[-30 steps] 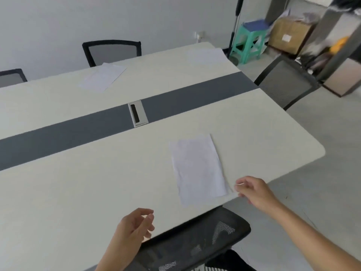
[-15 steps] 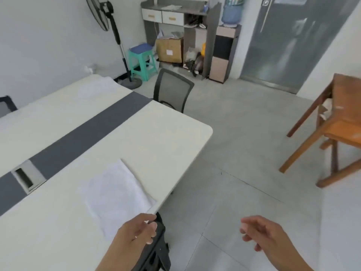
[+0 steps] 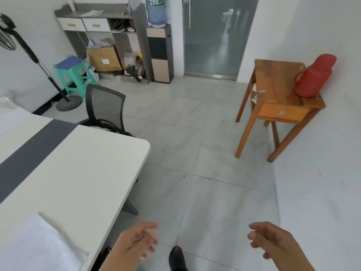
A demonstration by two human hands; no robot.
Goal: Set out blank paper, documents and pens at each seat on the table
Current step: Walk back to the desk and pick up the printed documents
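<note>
From the head camera I have both hands low in the frame, over the floor tiles and off the table (image 3: 88, 163). The left hand (image 3: 136, 241) is empty, its fingers loosely curled and apart. The right hand (image 3: 271, 243) is the same, holding nothing.

The one task item I can see is a blank sheet (image 3: 39, 245) lying flat on the table's near corner, at the near left. It is to the left of the left hand and clear of it, with the table's edge between them. The right hand is well apart from it.

The frame crops the sheet, but its visible long edge runs from far left to near right, towards the table's edge. The left hand is plainly the nearer one if the sheet needs touching.

I see no pens or documents. I judge the next move is fetching more, possibly from the blue stack on the green stool (image 3: 74, 75) far left, beyond the office chair (image 3: 105, 108).
</note>
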